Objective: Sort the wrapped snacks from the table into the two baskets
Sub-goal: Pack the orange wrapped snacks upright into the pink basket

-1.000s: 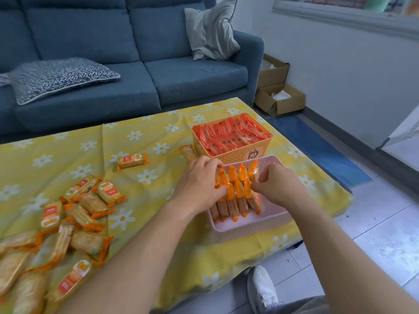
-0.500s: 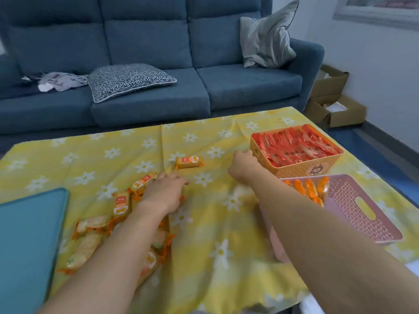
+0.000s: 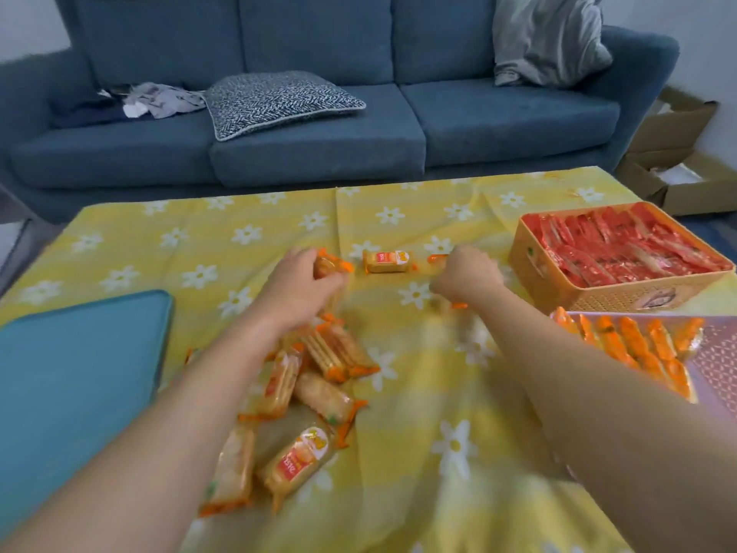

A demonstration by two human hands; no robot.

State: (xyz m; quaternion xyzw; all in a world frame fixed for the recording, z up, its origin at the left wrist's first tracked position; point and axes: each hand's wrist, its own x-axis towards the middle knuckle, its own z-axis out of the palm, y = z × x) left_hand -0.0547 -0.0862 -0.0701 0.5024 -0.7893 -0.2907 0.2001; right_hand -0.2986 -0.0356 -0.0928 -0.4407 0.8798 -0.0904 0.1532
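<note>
A heap of orange-wrapped cracker snacks (image 3: 315, 389) lies on the yellow flowered tablecloth (image 3: 438, 453) in front of me. My left hand (image 3: 301, 287) is curled around one wrapped snack (image 3: 333, 265) at the far end of the heap. My right hand (image 3: 466, 275) is closed on another wrapped snack, whose orange ends (image 3: 436, 259) stick out on both sides. A single snack (image 3: 386, 261) lies between the hands. The orange basket (image 3: 558, 287) at right holds red packets. The pink basket (image 3: 718, 353) nearer me holds orange snacks standing on end.
A teal cushion or pad (image 3: 75, 377) covers the table's left front. A blue sofa (image 3: 319, 125) with pillows stands behind the table. Open cardboard boxes (image 3: 678, 173) sit on the floor at the far right.
Both hands left the pink basket and swung left to the loose snacks. The left hand has closed on a snack and lifted it; the right hand now grips one too.
</note>
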